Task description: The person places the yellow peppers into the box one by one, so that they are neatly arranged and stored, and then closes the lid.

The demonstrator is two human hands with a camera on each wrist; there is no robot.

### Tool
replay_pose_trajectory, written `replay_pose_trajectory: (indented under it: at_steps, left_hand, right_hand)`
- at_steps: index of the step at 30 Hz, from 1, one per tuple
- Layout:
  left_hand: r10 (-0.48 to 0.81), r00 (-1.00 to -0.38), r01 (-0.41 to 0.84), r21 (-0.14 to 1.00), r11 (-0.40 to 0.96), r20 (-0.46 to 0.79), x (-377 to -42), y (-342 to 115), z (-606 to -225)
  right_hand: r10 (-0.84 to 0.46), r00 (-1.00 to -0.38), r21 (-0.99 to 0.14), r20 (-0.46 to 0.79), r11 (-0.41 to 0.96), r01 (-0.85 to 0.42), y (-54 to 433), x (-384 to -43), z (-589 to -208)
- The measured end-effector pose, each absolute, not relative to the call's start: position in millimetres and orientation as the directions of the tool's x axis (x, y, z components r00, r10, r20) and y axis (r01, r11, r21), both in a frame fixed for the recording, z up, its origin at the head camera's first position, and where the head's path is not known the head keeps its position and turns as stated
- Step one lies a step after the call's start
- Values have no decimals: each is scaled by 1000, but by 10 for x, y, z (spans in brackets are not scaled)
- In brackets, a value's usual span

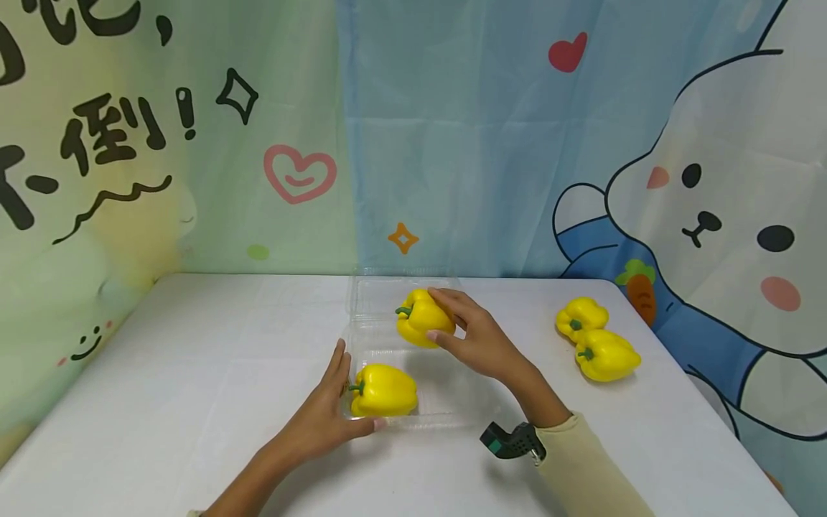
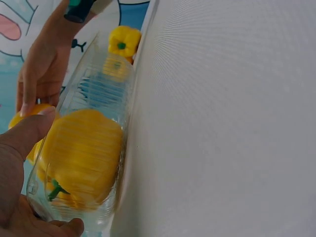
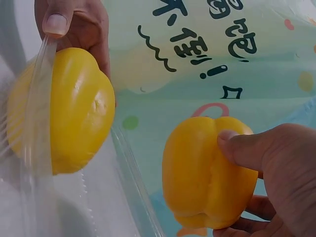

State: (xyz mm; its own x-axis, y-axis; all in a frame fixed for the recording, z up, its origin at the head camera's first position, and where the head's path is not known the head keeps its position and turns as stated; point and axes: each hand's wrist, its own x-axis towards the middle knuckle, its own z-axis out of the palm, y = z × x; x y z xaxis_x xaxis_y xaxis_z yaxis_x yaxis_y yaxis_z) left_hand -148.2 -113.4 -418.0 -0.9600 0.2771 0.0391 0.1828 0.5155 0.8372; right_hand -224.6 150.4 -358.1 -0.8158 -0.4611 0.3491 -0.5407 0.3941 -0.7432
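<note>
Beige sleeve (image 1: 584,459) nearest the camera, bottom of the head frame, right of centre, with a black device (image 1: 513,440) at the wrist. Right hand (image 1: 478,337), just right of centre: fingers part-curled, gripping a glossy yellow bell pepper with green stem (image 1: 423,322), thumb on one side, other fingers round the far side; stem points left. That pepper sits over the far part of a clear ribbed plastic clamshell box (image 1: 446,388), centre of frame; can't tell if it touches the box. Left hand (image 1: 331,413), lower centre-left: thumb and fingers spread wide at the box's near-left corner, fingers nearly straight along the left side, thumb on the near edge, no pepper gripped. Second yellow bell pepper, blocky, green-stemmed (image 1: 388,390), lies on its side inside the box's near-left corner, stem left, between that thumb and fingers. Two more yellow bell peppers at right of frame: the farther one (image 1: 583,317) just behind the nearer one (image 1: 607,355), both on the white worktop (image 1: 194,359). Behind: green-and-blue printed cloth backdrop (image 1: 452,143), black characters upper left, white cartoon animal (image 1: 730,179) at right.
</note>
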Motion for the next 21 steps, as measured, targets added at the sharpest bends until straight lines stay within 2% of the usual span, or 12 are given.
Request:
replay_pose_trajectory:
  at_steps: [15,21]
  left_hand:
    - [284,-958,187,840,510,41,-1487,-1134,-4176]
    - [285,-958,184,839,512,36,-1487,-1135,-4170]
  right_hand:
    - [-504,-797,-727,333,401,-557,1251,-2273,-3635]
    - [-497,-816,-726,296,438,-530,1161,-2285,-3676]
